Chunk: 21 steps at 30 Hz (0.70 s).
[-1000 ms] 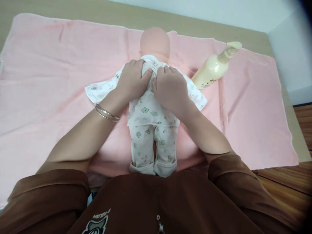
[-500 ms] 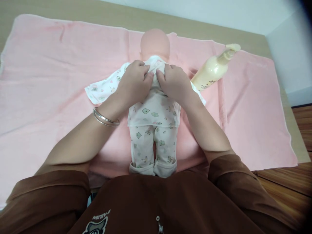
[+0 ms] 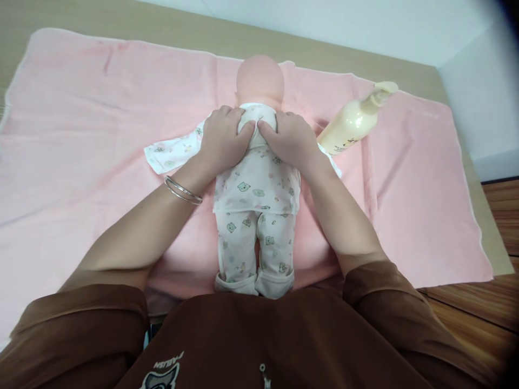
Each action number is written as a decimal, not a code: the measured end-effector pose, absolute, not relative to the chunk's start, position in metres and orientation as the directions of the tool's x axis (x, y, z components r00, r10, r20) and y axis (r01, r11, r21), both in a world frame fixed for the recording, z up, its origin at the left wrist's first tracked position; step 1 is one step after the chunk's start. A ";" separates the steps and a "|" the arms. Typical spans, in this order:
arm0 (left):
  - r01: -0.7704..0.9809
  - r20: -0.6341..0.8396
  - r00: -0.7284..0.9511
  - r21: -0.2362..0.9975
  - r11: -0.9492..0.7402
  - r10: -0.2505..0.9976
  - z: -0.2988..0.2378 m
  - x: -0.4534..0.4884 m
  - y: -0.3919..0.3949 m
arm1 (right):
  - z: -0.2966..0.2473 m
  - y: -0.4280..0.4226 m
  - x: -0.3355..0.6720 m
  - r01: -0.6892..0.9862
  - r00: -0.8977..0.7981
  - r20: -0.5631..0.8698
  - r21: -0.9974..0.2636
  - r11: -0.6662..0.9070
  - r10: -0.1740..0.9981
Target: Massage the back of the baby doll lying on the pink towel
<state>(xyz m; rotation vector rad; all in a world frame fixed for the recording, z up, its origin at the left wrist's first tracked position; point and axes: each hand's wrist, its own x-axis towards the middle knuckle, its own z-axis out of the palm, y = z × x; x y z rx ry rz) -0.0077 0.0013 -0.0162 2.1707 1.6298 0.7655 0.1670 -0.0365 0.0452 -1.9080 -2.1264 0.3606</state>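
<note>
A baby doll (image 3: 259,186) in a white, animal-print top and trousers lies on a pink blanket, its bald head away from me and its feet close to my body. No face shows, so its back appears to be upward. My left hand (image 3: 225,135) is curled over the doll's left-side shoulder as I see it, thumb pressed on the upper back. On the other shoulder, my right hand (image 3: 294,140) grips the same way, and the two thumb tips almost meet below the collar. The fingertips are partly hidden behind the shoulders.
The pink blanket (image 3: 417,216) covers most of a wooden table (image 3: 500,254). A cream pump bottle (image 3: 352,124) leans at the right, beside the doll's sleeve. A white wall (image 3: 365,27) stands behind the table, and wooden flooring (image 3: 478,305) shows at lower right.
My thumbs have shifted slightly and now lie straighter across the upper back, and the bunched cloth at the collar looks smoother. The doll and bottle stay where they were.
</note>
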 end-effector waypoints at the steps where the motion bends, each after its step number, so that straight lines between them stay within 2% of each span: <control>1: 0.780 0.222 0.202 0.552 -0.294 0.954 -0.015 -0.008 0.001 | 0.045 -0.036 0.168 0.925 -0.109 0.035 -0.362 0.115 0.993; 5: 0.782 0.214 0.179 0.561 -0.271 0.960 -0.009 -0.006 -0.004 | 0.039 -0.035 0.168 0.936 -0.078 0.061 -0.339 0.094 0.995; 11: 0.845 0.153 0.143 0.495 -0.201 0.978 0.001 0.002 -0.012 | 0.026 -0.032 0.166 0.929 -0.047 0.142 -0.357 0.095 0.989; 15: 0.831 0.161 0.100 0.530 -0.171 0.982 -0.008 0.003 -0.005 | 0.025 -0.031 0.166 0.950 -0.044 0.131 -0.300 0.081 0.990; 19: 0.793 0.220 0.105 0.569 -0.215 0.970 -0.016 0.002 0.000 | 0.025 -0.030 0.166 0.958 -0.047 0.102 -0.278 0.074 0.994; 21: 0.805 0.240 0.111 0.547 -0.229 0.964 -0.015 0.002 -0.001 | 0.025 -0.029 0.165 0.960 -0.043 0.076 -0.272 0.062 0.996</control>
